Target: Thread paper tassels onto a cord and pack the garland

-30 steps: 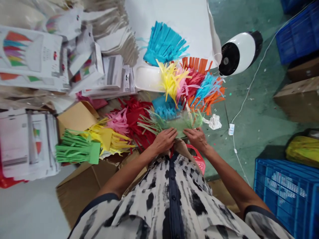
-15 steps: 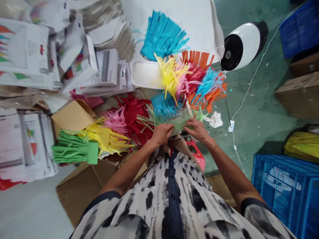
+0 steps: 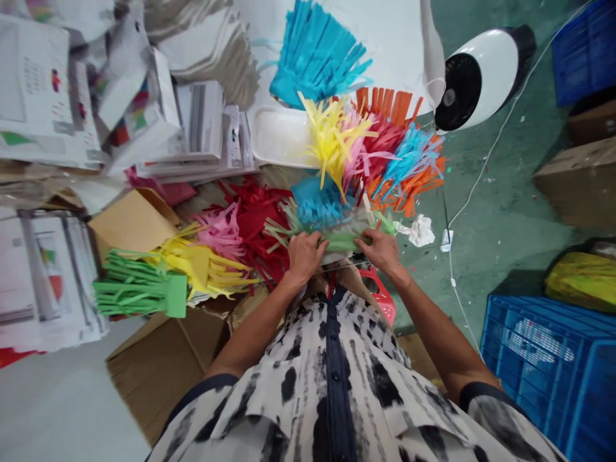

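My left hand [image 3: 304,254] and my right hand [image 3: 380,250] both grip a folded strip of green fringed paper [image 3: 342,240], one at each end, just in front of my chest. Its cut strands fan out to the left. Right behind the strip stand bunches of blue fringe [image 3: 315,202], yellow fringe [image 3: 332,138], pink, red and orange fringe [image 3: 402,189]. The fingers of both hands are curled onto the green paper.
Piles of red [image 3: 255,221], pink, yellow and green fringe [image 3: 137,292] lie at the left over a cardboard box [image 3: 163,366]. Stacks of printed white packaging [image 3: 52,276] fill the far left. A white fan [image 3: 481,77], a cable and blue crates [image 3: 548,366] are at the right.
Both hands have drawn the green strip a little upward and squeezed it narrower. The view has shifted slightly; the piles have not moved.
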`<state>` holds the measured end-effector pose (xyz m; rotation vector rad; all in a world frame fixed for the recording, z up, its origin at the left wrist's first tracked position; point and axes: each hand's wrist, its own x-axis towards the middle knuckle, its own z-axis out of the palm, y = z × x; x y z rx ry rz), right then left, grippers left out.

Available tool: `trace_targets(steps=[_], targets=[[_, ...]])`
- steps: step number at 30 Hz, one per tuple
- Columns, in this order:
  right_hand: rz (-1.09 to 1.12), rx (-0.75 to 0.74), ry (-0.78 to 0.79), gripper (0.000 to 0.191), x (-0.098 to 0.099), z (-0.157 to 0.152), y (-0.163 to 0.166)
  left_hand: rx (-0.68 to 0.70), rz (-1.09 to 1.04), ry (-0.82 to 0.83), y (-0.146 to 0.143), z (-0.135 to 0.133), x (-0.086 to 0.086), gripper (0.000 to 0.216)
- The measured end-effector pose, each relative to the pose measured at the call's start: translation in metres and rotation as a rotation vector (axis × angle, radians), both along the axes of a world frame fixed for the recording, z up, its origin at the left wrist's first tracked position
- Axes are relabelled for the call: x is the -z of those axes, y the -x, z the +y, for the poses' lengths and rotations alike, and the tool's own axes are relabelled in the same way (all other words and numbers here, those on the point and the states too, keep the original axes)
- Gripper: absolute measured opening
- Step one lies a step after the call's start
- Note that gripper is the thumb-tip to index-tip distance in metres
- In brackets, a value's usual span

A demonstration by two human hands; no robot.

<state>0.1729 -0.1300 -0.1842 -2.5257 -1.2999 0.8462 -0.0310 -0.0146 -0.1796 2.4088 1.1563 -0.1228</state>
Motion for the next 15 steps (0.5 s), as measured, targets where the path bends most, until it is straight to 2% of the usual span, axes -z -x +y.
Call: trace_targets(steps=[5, 10, 15], targets=[[-0.078, -0.001, 0.005, 0.034, -0.001, 0.000, 0.007, 0.011, 0.031, 0.010, -0.001, 0.000, -0.001, 0.024], [-0.192, -0.018, -0.048, 0.035, 0.002, -0.001, 0.015, 0.031, 0.014, -0.017, 0.002, -0.003, 0.004, 0.024], [-0.244, -0.073, -0.073, 0.042, 0.004, -0.001, 0.016, 0.017, -0.003, -0.024, 0.001, -0.005, 0.007, 0.030]])
